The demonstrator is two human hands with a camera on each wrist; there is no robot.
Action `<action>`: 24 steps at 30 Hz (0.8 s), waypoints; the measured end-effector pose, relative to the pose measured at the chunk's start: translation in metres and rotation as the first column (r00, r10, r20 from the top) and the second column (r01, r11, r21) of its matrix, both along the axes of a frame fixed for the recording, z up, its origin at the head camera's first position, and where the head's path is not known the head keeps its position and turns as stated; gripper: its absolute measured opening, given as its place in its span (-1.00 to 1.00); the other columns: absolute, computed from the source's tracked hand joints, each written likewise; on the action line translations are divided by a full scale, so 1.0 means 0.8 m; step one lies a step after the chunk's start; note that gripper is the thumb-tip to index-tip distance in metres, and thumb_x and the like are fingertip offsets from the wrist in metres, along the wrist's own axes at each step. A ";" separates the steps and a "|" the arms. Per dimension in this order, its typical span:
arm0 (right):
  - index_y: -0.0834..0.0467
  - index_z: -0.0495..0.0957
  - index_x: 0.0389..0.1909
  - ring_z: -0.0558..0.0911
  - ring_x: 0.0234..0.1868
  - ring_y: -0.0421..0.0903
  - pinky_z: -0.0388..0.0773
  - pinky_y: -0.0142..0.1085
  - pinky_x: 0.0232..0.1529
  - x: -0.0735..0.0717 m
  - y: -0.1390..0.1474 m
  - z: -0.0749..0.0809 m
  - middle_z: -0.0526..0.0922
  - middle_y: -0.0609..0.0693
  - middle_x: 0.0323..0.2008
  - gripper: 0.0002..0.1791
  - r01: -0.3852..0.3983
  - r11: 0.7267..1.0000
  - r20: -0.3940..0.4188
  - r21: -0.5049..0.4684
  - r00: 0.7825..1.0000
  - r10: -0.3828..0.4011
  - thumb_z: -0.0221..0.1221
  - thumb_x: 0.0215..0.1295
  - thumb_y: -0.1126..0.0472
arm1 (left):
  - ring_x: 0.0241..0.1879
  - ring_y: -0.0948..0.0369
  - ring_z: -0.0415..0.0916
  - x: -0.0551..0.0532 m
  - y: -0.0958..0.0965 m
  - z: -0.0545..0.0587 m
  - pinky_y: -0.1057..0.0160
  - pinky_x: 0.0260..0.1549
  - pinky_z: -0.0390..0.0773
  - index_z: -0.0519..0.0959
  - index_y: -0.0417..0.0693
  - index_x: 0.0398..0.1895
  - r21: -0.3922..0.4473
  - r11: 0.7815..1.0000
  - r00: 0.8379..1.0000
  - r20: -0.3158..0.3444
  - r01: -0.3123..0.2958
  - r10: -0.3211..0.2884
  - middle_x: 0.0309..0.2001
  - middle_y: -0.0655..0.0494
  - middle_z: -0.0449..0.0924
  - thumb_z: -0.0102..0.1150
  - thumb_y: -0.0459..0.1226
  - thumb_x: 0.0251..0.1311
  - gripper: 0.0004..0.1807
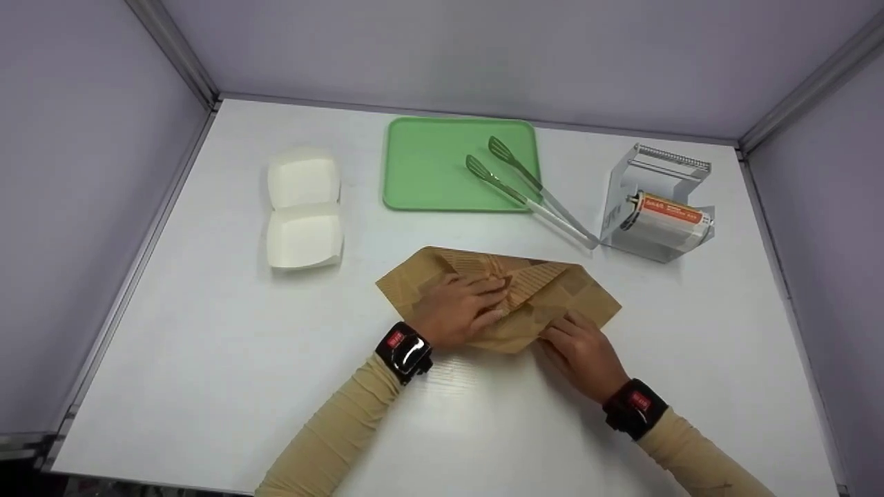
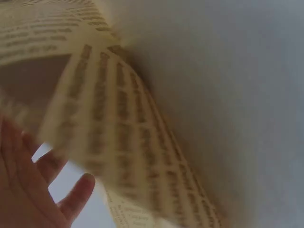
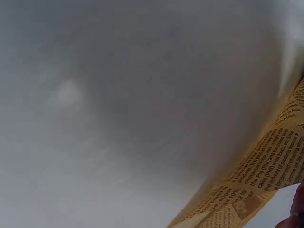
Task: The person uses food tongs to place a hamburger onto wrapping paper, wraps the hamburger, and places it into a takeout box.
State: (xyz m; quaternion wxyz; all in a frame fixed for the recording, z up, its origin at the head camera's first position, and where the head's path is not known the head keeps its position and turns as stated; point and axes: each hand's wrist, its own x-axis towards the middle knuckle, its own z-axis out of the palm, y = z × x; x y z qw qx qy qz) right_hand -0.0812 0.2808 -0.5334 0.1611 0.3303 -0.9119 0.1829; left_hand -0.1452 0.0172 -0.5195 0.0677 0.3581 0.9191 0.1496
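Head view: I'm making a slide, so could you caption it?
Left hand resting on folded brown printed paper, right hand holding its near edge; silvery metal tongs overlap a green rectangular tray.

At four o'clock in the right wrist view, we read "the Pie (Pie) and thousand", "cake (Puff)", "10%" and "sugar" on the paper. In the head view, we cannot make out the roll label at three o'clock or the red wristband tags at seven and four.
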 end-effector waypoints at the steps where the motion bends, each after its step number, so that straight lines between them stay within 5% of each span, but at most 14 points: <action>1: 0.10 0.70 -0.33 0.50 -0.27 -0.13 0.51 -0.27 -0.25 -0.001 0.000 0.000 0.69 -0.09 -0.33 -0.79 0.011 1.000 0.014 -0.010 1.000 -0.010 0.47 0.05 0.39 | 0.57 0.19 0.13 -0.001 0.000 0.002 0.00 0.49 0.21 0.37 0.30 0.48 0.006 1.000 1.000 0.027 -0.007 0.006 0.54 0.37 0.23 -0.34 0.19 0.55 -0.42; 7: 0.12 0.66 -0.38 0.50 -0.26 -0.11 0.50 -0.26 -0.24 -0.005 0.001 -0.001 0.66 -0.10 -0.36 -0.81 0.050 0.996 0.068 -0.072 0.997 -0.045 0.44 0.08 0.42 | 0.60 0.20 0.04 -0.004 -0.006 0.011 -0.03 0.53 0.10 0.34 0.28 0.48 0.034 0.999 0.989 0.149 0.001 -0.006 0.56 0.36 0.16 -0.43 0.27 0.52 -0.35; 10: 0.12 0.60 -0.43 0.51 -0.28 -0.10 0.54 -0.22 -0.17 -0.008 0.001 -0.003 0.61 -0.10 -0.42 -0.79 0.061 0.995 0.086 -0.084 0.995 -0.054 0.43 0.08 0.44 | 0.61 0.19 0.02 -0.004 -0.009 0.012 -0.05 0.54 0.08 0.32 0.26 0.50 0.036 0.999 0.988 0.152 0.028 -0.033 0.57 0.33 0.14 -0.66 0.40 0.42 -0.16; 13: 0.14 0.61 -0.42 0.57 -0.26 -0.07 0.58 -0.12 -0.05 -0.009 0.001 -0.004 0.64 -0.08 -0.42 -0.79 0.065 0.993 0.108 -0.098 0.993 -0.054 0.42 0.08 0.46 | 0.60 0.19 0.02 -0.004 -0.009 0.011 -0.04 0.53 0.09 0.32 0.27 0.50 0.020 0.999 0.990 0.132 0.039 -0.041 0.58 0.32 0.13 -0.70 0.51 0.30 -0.04; 19: 0.12 0.71 -0.31 0.64 -0.16 -0.06 0.58 -0.02 0.05 -0.011 0.000 -0.005 0.74 -0.07 -0.35 -0.80 0.069 0.988 0.137 -0.137 0.989 -0.050 0.40 0.12 0.45 | 0.56 0.17 0.16 -0.005 -0.004 0.009 -0.01 0.49 0.20 0.40 0.33 0.46 -0.015 1.000 0.997 0.077 0.001 0.001 0.54 0.34 0.21 -0.10 0.27 0.40 -0.36; 24: 0.12 0.70 -0.33 0.60 -0.22 -0.10 0.56 -0.16 -0.09 -0.012 -0.001 -0.004 0.74 -0.08 -0.36 -0.80 0.088 0.985 0.147 -0.149 0.987 -0.066 0.41 0.11 0.46 | 0.50 0.17 0.28 -0.005 -0.001 0.006 0.02 0.46 0.25 0.50 0.29 0.37 0.025 0.999 0.998 0.058 -0.024 0.023 0.49 0.28 0.33 0.14 -0.07 0.36 -0.50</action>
